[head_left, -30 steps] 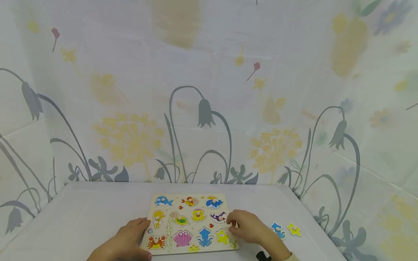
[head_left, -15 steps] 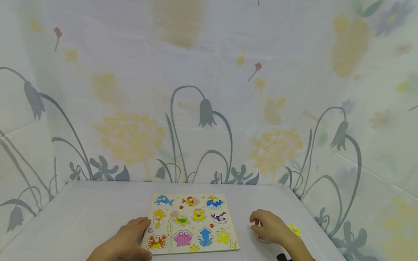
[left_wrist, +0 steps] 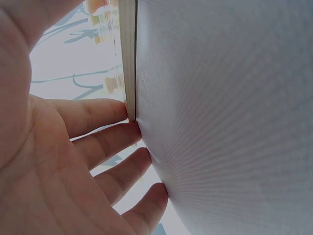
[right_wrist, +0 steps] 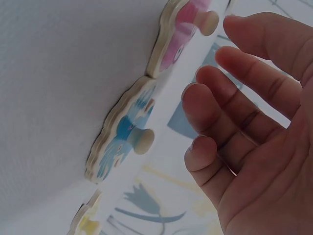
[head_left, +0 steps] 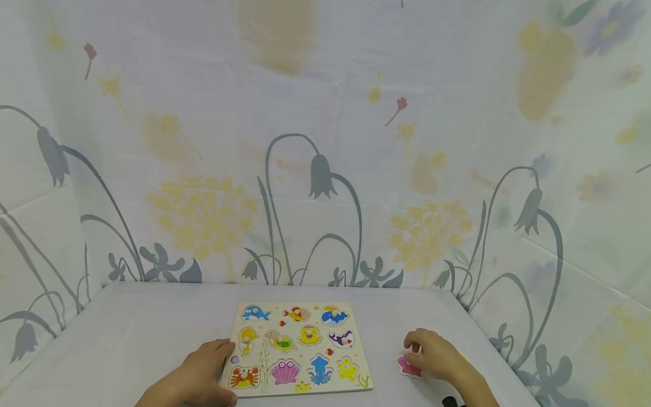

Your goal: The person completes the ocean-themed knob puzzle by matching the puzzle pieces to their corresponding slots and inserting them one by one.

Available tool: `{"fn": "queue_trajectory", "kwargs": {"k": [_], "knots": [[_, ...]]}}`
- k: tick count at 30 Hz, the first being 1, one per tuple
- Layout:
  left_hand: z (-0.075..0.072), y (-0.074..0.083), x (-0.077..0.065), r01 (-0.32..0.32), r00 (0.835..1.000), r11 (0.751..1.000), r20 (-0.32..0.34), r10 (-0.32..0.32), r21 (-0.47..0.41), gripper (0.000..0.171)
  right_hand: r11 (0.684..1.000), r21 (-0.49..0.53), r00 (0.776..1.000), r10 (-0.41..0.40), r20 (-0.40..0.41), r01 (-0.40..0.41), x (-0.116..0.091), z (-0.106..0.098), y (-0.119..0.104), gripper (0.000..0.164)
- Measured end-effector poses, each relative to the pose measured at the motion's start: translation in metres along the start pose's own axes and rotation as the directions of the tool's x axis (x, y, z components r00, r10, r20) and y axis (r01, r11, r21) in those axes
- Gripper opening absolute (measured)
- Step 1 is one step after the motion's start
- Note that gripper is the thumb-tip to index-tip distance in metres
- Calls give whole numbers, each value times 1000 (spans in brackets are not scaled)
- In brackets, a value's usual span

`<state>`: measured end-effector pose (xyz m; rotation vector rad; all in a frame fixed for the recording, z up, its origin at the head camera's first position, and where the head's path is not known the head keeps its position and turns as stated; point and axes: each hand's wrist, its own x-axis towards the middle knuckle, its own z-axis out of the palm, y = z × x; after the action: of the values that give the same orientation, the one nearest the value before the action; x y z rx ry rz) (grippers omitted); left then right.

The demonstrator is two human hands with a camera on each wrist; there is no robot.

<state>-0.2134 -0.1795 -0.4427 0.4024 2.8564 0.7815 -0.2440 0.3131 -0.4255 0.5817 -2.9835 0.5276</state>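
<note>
On the table lies a wooden knob puzzle board [head_left: 264, 393] with sea animal pictures. My left hand [head_left: 190, 373] rests at its left edge; in the left wrist view its fingers [left_wrist: 105, 139] are fairly straight, the tips against the board's edge and the table. My right hand [head_left: 437, 356] is over the loose pieces right of the board, fingers loosely bent. In the right wrist view its thumb [right_wrist: 239, 29] is close to the wooden knob of a pink shell piece [right_wrist: 178, 41], with a gap showing. Beside that lie a blue squid piece [right_wrist: 122, 137] and a yellow piece [right_wrist: 88, 223].
The board holds several knobbed pieces, among them a crab [head_left: 244, 377] and an octopus [head_left: 309, 335]. The shell, squid and starfish pictures [head_left: 347, 369] in its front row show no knobs. A flower-printed curtain [head_left: 325, 226] stands behind and around the white table [head_left: 168, 316].
My right hand has moved right, from the board's right edge to the loose pieces. It now covers the squid and most of the yellow piece; the pink shell shows. My left hand stays put.
</note>
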Motion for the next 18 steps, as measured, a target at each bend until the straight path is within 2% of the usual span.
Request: {"fn": "queue_trajectory", "kwargs": {"k": [12, 18], "knots": [[-1, 2, 0, 17, 1000, 1000, 10, -17, -1, 101, 996, 90, 999, -12, 50, 7, 0, 4, 4, 13], [-1, 2, 0, 18, 1000, 1000, 9, -18, -1, 101, 995, 101, 997, -9, 80, 1, 2, 7, 3, 10]]}}
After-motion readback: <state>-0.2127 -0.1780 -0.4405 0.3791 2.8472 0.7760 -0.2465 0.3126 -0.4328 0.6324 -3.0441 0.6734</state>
